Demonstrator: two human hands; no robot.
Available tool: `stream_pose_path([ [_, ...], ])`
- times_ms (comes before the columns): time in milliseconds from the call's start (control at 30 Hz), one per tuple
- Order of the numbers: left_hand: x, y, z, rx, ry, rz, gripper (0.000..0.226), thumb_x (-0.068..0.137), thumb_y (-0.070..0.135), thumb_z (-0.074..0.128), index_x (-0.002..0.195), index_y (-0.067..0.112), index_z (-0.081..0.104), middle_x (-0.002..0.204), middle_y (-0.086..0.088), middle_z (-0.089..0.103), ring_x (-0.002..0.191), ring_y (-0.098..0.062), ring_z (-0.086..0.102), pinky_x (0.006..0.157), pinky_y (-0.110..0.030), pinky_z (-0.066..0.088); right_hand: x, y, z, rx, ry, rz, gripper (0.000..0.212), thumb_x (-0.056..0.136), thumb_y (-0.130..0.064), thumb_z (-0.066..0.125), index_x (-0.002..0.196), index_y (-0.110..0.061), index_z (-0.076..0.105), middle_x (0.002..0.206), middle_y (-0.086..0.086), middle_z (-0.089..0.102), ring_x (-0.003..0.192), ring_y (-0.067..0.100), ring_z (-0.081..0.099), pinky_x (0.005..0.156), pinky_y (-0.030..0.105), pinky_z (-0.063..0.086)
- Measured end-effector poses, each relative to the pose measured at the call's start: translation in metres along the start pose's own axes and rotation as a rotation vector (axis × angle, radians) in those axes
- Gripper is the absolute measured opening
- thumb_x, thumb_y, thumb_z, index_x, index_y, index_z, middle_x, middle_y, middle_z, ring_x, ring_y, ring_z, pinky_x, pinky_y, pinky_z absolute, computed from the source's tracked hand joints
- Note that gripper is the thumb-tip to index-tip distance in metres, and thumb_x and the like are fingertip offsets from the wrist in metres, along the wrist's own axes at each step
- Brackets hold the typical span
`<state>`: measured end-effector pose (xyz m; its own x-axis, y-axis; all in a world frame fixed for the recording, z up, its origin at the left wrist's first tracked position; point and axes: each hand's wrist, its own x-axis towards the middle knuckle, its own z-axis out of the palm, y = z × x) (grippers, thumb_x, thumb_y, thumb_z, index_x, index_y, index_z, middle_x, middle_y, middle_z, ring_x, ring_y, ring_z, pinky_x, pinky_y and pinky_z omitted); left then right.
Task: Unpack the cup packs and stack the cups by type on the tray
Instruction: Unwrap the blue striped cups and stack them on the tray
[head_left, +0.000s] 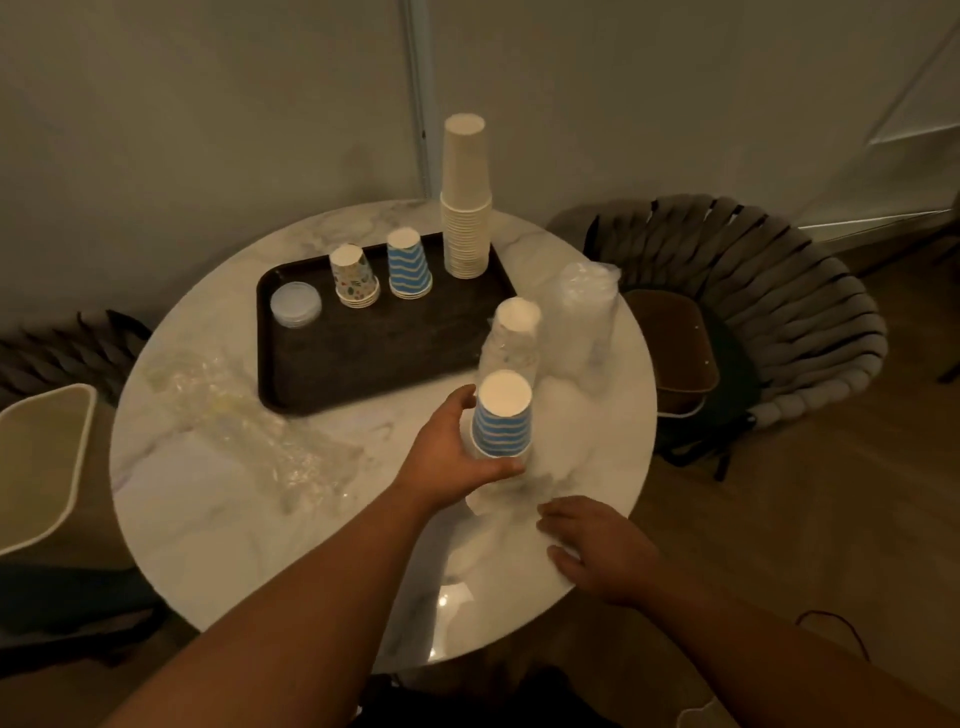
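Left hand (457, 457) gripped the blue-striped cup (502, 423) near its rim, thumb on the near side and fingers curled round the far side, holding it upside down just above or on the marble table (208, 519); which of the two, the view did not settle. Crumpled clear wrapper (498, 506) lay under and in front of that cup. Right hand (597, 551) lay flat on the tabletop close to the near edge, fingers loosely spread, pressing on the tail of that same wrapper and holding nothing.

What the coming move seemed to hinge on was the line from the held cup to its match: the blue-striped stack (410, 264) stood on the dark tray (363, 364), up and to the left of the left hand, well apart from it, base up like the held cup. Both cups' long axes stood upright, so the held one could probably be carried across and lowered straight over the stack without turning. The left hand was the nearer of the two to it.

On the tray, the patterned stack (354, 275) stood just left of the blue one, the tall plain stack (466, 208) to its right, and clear lids (295, 304) at the far left. A still-wrapped pack (511, 343) stood between the hand and the tray's right edge, a likely obstacle to skirt.
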<state>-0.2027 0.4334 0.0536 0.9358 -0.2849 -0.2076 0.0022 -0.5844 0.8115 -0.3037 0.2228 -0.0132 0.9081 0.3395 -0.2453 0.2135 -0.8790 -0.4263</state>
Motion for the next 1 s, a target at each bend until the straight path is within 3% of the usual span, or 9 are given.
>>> stream_pose_path([
  [100,0.004,0.011,0.016,-0.136,0.066,-0.007,0.085,0.061,0.028,0.092,0.133,0.028,0.046,0.117,0.017,0.057,0.109,-0.002,0.055,0.079,0.0,0.036,0.011,0.002,-0.004,0.18,0.087,0.168,0.077,0.084,-0.062,0.035,0.148,-0.019,0.035,0.151,0.001,0.039,0.138,0.017,0.035,0.108,0.013,0.013],
  [200,0.005,0.01,0.02,-0.159,0.069,-0.033,0.074,0.066,0.024,0.089,0.128,0.028,0.049,0.112,0.016,0.056,0.105,-0.005,0.056,0.08,-0.008,0.038,0.033,-0.012,-0.009,0.346,0.173,0.258,0.083,0.088,-0.042,0.065,0.153,-0.016,0.02,0.155,0.001,0.03,0.141,0.016,0.029,0.112,0.02,0.017],
  [333,0.002,-0.012,0.009,-0.232,0.085,-0.099,0.064,0.058,0.03,0.087,0.113,0.027,0.055,0.109,0.013,0.064,0.1,-0.006,0.062,0.082,-0.017,0.047,0.064,-0.042,-0.004,0.55,0.252,0.141,0.087,0.074,-0.044,0.075,0.146,-0.025,0.029,0.146,-0.004,0.042,0.134,0.007,0.04,0.112,0.034,0.034],
  [500,0.005,-0.034,-0.04,-0.447,0.115,-0.194,0.067,0.05,0.042,0.079,0.112,0.024,0.063,0.103,0.004,0.073,0.095,-0.012,0.07,0.089,-0.047,0.057,0.107,-0.105,-0.003,0.661,0.401,0.169,0.073,0.064,-0.049,0.077,0.128,-0.028,0.048,0.122,-0.006,0.057,0.115,0.01,0.056,0.096,0.039,0.049],
  [667,0.04,0.001,-0.124,-0.602,0.137,-0.053,0.057,0.061,0.018,0.079,0.116,0.013,0.063,0.107,-0.005,0.074,0.098,-0.021,0.071,0.088,-0.047,0.057,0.167,-0.164,-0.087,0.646,0.578,0.146,0.066,0.057,-0.043,0.081,0.115,-0.029,0.054,0.107,-0.013,0.064,0.097,0.003,0.061,0.078,0.022,0.05],
  [800,0.071,0.047,-0.181,-0.559,0.06,0.081,0.055,0.069,0.031,0.08,0.119,0.016,0.062,0.108,-0.004,0.074,0.101,-0.023,0.07,0.082,-0.043,0.058,0.2,-0.172,-0.165,0.626,0.538,0.121,0.055,0.059,-0.037,0.085,0.101,-0.038,0.05,0.082,-0.024,0.06,0.067,-0.016,0.053,0.057,0.002,0.038],
  [833,0.078,0.056,-0.193,-0.56,0.045,0.106,0.057,0.071,0.034,0.08,0.122,0.016,0.06,0.111,-0.004,0.073,0.103,-0.023,0.07,0.083,-0.043,0.058,0.207,-0.169,-0.178,0.643,0.515,0.093,0.056,0.058,-0.039,0.086,0.102,-0.036,0.052,0.085,-0.023,0.063,0.071,-0.015,0.056,0.063,0.003,0.042],
  [933,0.096,0.073,-0.219,-0.607,0.137,0.183,0.066,0.072,0.034,0.082,0.128,0.016,0.052,0.118,-0.007,0.068,0.106,-0.023,0.068,0.088,-0.044,0.056,0.219,-0.164,-0.211,0.658,0.405,0.018,0.064,0.054,-0.045,0.088,0.109,-0.034,0.058,0.099,-0.013,0.071,0.088,0.002,0.066,0.084,0.033,0.056],
  [1000,0.11,0.08,-0.223,-0.637,0.195,0.2,0.071,0.069,0.036,0.085,0.127,0.015,0.051,0.117,-0.009,0.068,0.104,-0.025,0.069,0.088,-0.047,0.056,0.23,-0.158,-0.227,0.603,0.373,-0.015,0.059,0.056,-0.044,0.088,0.107,-0.034,0.06,0.101,-0.012,0.072,0.09,0.005,0.067,0.086,0.037,0.056],
])
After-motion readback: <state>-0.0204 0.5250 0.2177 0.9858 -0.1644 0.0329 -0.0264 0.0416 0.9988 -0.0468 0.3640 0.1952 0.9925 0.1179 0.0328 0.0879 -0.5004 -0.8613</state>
